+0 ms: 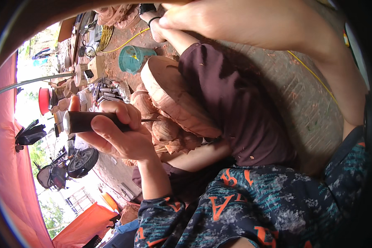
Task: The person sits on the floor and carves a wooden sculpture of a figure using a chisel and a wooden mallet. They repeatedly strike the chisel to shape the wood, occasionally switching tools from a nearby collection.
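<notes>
My left hand [124,134] is closed around the dark handle of a carving chisel [91,122], which has a metal cap at its butt. Its thin blade reaches a reddish wood carving [165,130] with rounded, leafy shapes and a broad smooth base [180,97]. The carving lies against my legs in dark trousers [239,103]; whether the blade tip touches the wood is hard to tell. At the top edge, my right hand [190,18] is partly cut off at the end of my raised forearm. Its fingers are hidden, as is anything in them.
Beyond the carving stands a teal bucket [130,60]. Several metal tools [107,93] lie together near wooden blocks [96,68]. A yellow cord [130,40] crosses the chip-strewn ground. A motorcycle [68,165] and a pink tarp [8,136] are on the left.
</notes>
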A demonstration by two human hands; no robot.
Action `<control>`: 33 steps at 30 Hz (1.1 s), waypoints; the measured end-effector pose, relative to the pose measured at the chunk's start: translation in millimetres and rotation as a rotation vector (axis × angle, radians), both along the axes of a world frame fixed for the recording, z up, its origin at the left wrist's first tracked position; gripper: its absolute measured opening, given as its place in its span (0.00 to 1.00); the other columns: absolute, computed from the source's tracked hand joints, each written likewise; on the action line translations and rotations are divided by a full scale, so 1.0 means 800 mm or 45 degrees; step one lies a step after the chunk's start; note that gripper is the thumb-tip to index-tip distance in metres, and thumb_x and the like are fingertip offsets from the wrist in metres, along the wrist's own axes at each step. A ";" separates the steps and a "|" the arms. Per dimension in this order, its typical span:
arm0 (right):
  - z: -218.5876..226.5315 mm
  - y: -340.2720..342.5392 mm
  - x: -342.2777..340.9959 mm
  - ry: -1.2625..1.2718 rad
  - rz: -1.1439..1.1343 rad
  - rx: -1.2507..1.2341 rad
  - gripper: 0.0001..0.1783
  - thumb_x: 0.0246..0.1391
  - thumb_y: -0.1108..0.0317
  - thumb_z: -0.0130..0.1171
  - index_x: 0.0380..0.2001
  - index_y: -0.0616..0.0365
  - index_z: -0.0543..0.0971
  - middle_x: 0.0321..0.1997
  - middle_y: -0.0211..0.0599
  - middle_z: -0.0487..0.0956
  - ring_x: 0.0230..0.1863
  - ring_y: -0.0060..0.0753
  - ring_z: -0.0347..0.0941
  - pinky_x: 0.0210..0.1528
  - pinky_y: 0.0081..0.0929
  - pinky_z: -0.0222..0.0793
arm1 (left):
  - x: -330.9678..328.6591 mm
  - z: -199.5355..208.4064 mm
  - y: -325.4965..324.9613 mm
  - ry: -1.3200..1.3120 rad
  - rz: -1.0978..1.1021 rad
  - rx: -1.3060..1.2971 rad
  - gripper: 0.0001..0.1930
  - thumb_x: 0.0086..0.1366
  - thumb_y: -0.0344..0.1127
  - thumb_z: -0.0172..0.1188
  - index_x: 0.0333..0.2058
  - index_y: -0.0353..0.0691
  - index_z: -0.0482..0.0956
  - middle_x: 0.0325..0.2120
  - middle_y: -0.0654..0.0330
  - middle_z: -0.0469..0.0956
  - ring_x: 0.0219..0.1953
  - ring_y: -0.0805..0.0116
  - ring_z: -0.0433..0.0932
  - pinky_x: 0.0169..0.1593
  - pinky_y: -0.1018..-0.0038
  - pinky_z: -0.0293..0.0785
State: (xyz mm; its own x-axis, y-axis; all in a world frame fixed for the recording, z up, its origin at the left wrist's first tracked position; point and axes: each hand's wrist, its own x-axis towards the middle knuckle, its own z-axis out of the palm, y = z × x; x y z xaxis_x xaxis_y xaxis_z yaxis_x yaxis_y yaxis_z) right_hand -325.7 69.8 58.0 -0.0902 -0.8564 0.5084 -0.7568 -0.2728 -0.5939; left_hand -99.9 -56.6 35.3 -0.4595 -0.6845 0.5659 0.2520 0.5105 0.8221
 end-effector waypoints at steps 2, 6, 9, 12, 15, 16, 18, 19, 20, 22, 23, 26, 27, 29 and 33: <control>-0.003 -0.001 0.006 0.010 -0.021 -0.041 0.18 0.46 0.78 0.55 0.44 0.71 0.74 0.24 0.48 0.79 0.26 0.37 0.79 0.30 0.33 0.74 | 0.000 0.001 0.000 -0.018 -0.006 -0.028 0.29 0.72 0.51 0.52 0.65 0.45 0.58 0.17 0.65 0.63 0.13 0.81 0.55 0.16 0.83 0.48; -0.010 -0.011 0.024 0.044 -0.065 -0.142 0.18 0.46 0.79 0.54 0.44 0.72 0.74 0.24 0.48 0.79 0.25 0.38 0.79 0.30 0.33 0.74 | 0.008 0.001 -0.004 0.004 -0.009 -0.022 0.27 0.72 0.52 0.52 0.63 0.47 0.59 0.17 0.65 0.63 0.14 0.81 0.56 0.16 0.82 0.49; -0.012 -0.018 0.036 0.061 -0.084 -0.180 0.18 0.46 0.79 0.54 0.44 0.72 0.74 0.23 0.49 0.79 0.25 0.38 0.79 0.29 0.33 0.74 | 0.010 -0.004 -0.008 0.003 -0.050 -0.008 0.27 0.72 0.52 0.52 0.63 0.49 0.59 0.17 0.65 0.63 0.14 0.80 0.56 0.16 0.82 0.49; -0.017 -0.020 0.034 0.056 -0.104 -0.236 0.18 0.46 0.80 0.54 0.44 0.72 0.74 0.23 0.49 0.78 0.24 0.38 0.79 0.28 0.34 0.74 | 0.014 -0.016 -0.015 0.072 0.011 0.059 0.28 0.72 0.52 0.52 0.63 0.46 0.57 0.18 0.65 0.63 0.14 0.81 0.56 0.16 0.83 0.49; -0.012 -0.010 0.039 0.051 -0.105 -0.247 0.18 0.46 0.80 0.53 0.44 0.72 0.73 0.22 0.49 0.78 0.24 0.38 0.79 0.28 0.34 0.74 | 0.007 -0.021 -0.003 0.029 -0.031 0.087 0.28 0.73 0.51 0.52 0.63 0.45 0.56 0.18 0.64 0.64 0.15 0.82 0.56 0.16 0.84 0.50; -0.013 -0.008 0.035 0.057 -0.109 -0.255 0.18 0.46 0.80 0.53 0.44 0.72 0.73 0.22 0.49 0.78 0.24 0.38 0.79 0.28 0.34 0.74 | 0.009 -0.020 -0.006 0.019 -0.014 0.079 0.27 0.73 0.51 0.51 0.63 0.45 0.56 0.18 0.65 0.64 0.14 0.82 0.55 0.16 0.84 0.50; -0.013 -0.005 0.034 0.055 -0.106 -0.261 0.18 0.46 0.81 0.53 0.44 0.72 0.73 0.22 0.49 0.78 0.23 0.39 0.79 0.27 0.34 0.74 | 0.006 -0.017 -0.009 -0.024 -0.050 0.063 0.27 0.73 0.50 0.52 0.63 0.45 0.57 0.17 0.65 0.64 0.14 0.82 0.55 0.16 0.84 0.50; -0.013 -0.003 0.032 0.060 -0.107 -0.257 0.18 0.46 0.81 0.53 0.44 0.72 0.73 0.22 0.49 0.78 0.23 0.39 0.79 0.27 0.34 0.74 | 0.004 -0.017 -0.008 -0.042 -0.065 0.056 0.27 0.73 0.50 0.52 0.63 0.44 0.57 0.17 0.65 0.64 0.14 0.82 0.54 0.16 0.83 0.49; -0.014 0.000 0.030 0.064 -0.104 -0.252 0.18 0.46 0.81 0.53 0.44 0.72 0.73 0.22 0.49 0.78 0.23 0.39 0.79 0.27 0.34 0.75 | 0.001 -0.014 -0.005 -0.035 -0.033 0.024 0.28 0.72 0.50 0.53 0.62 0.43 0.57 0.16 0.65 0.64 0.13 0.82 0.54 0.16 0.83 0.49; -0.013 0.004 0.027 0.073 -0.102 -0.262 0.18 0.45 0.81 0.52 0.44 0.72 0.73 0.21 0.49 0.78 0.23 0.39 0.79 0.27 0.34 0.75 | 0.000 -0.010 -0.005 -0.009 -0.019 0.009 0.28 0.72 0.51 0.53 0.62 0.43 0.57 0.16 0.65 0.64 0.13 0.82 0.54 0.16 0.83 0.48; -0.012 0.006 0.025 0.074 -0.105 -0.267 0.18 0.45 0.81 0.52 0.44 0.72 0.73 0.21 0.49 0.78 0.22 0.39 0.79 0.26 0.34 0.75 | 0.000 -0.009 -0.005 0.004 -0.012 0.001 0.29 0.72 0.51 0.53 0.62 0.43 0.57 0.16 0.65 0.64 0.13 0.82 0.54 0.16 0.83 0.48; -0.014 0.007 0.029 0.076 -0.101 -0.286 0.18 0.45 0.82 0.52 0.43 0.73 0.73 0.21 0.50 0.78 0.22 0.39 0.79 0.26 0.34 0.75 | 0.003 -0.011 -0.005 -0.031 -0.028 -0.023 0.28 0.72 0.50 0.53 0.62 0.42 0.57 0.16 0.65 0.64 0.13 0.82 0.54 0.16 0.84 0.48; -0.013 0.009 0.031 0.097 -0.118 -0.300 0.18 0.45 0.82 0.52 0.43 0.73 0.73 0.21 0.50 0.78 0.22 0.39 0.79 0.26 0.34 0.75 | 0.001 -0.010 -0.004 -0.035 -0.036 -0.029 0.28 0.72 0.50 0.53 0.62 0.42 0.57 0.15 0.65 0.64 0.13 0.82 0.54 0.16 0.83 0.48; -0.013 0.013 0.035 0.150 -0.177 -0.340 0.18 0.45 0.82 0.52 0.43 0.73 0.73 0.20 0.50 0.78 0.21 0.39 0.79 0.25 0.34 0.75 | -0.001 -0.015 -0.002 -0.007 -0.002 -0.039 0.28 0.72 0.50 0.53 0.62 0.41 0.57 0.15 0.65 0.64 0.12 0.82 0.54 0.15 0.83 0.47; -0.015 0.012 0.045 -0.039 -0.189 -0.472 0.20 0.45 0.84 0.52 0.46 0.73 0.73 0.19 0.50 0.78 0.19 0.40 0.79 0.24 0.33 0.77 | 0.002 -0.014 -0.007 -0.009 -0.048 -0.049 0.26 0.73 0.47 0.52 0.61 0.41 0.57 0.15 0.65 0.63 0.12 0.83 0.54 0.15 0.83 0.47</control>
State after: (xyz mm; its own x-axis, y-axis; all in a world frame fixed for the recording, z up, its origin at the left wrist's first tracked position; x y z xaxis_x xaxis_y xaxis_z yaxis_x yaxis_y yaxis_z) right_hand -289.4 79.0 46.0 -0.2191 -0.5918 0.7757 -0.7874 -0.3622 -0.4988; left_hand -98.0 -61.8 23.9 -0.4884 -0.6446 0.5881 0.2657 0.5321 0.8039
